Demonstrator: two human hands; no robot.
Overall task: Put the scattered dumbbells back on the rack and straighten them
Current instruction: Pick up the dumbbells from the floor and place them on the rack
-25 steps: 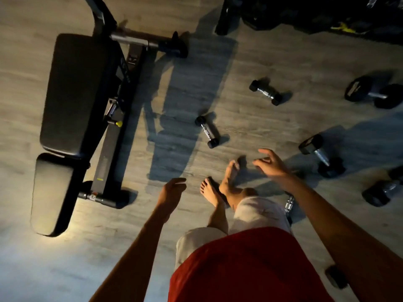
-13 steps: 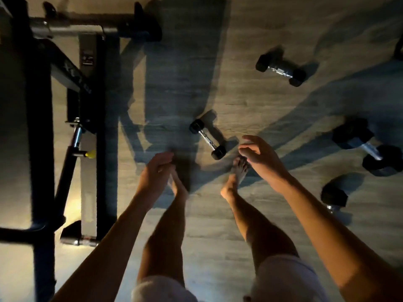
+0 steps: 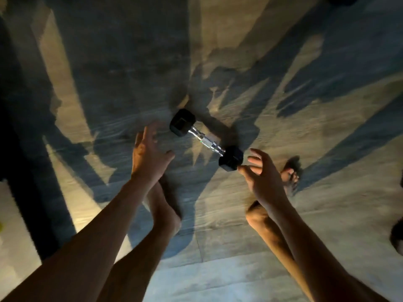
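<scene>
The dumbbell (image 3: 206, 141) lies flat on the floor (image 3: 327, 214) in the middle of our view, slanted from upper left to lower right. The floor is pale wood planking, crossed by long dark shadows.

Next in size we see the two bare forearms reaching forward from the bottom edge, the left forearm (image 3: 91, 232) and the right forearm (image 3: 316, 247). Under them stand the bare legs: the left leg (image 3: 161, 205) is partly hidden behind the left wrist, and the toes of the right foot (image 3: 289, 174) show just past the right hand. A dark shape (image 3: 397, 238) sits at the right edge; we cannot tell what it is.

The left hand (image 3: 148, 155) is released, fingers spread and holding nothing, close to the dumbbell's far head (image 3: 182, 122) but apart from it. The right hand (image 3: 261, 173) is also released, with its fingers loosely spread and its thumb tip right next to the near head (image 3: 231, 158). We cannot tell whether it touches.

Both heads are black and hexagonal, and the handle (image 3: 202, 137) between them is bright knurled metal.
</scene>
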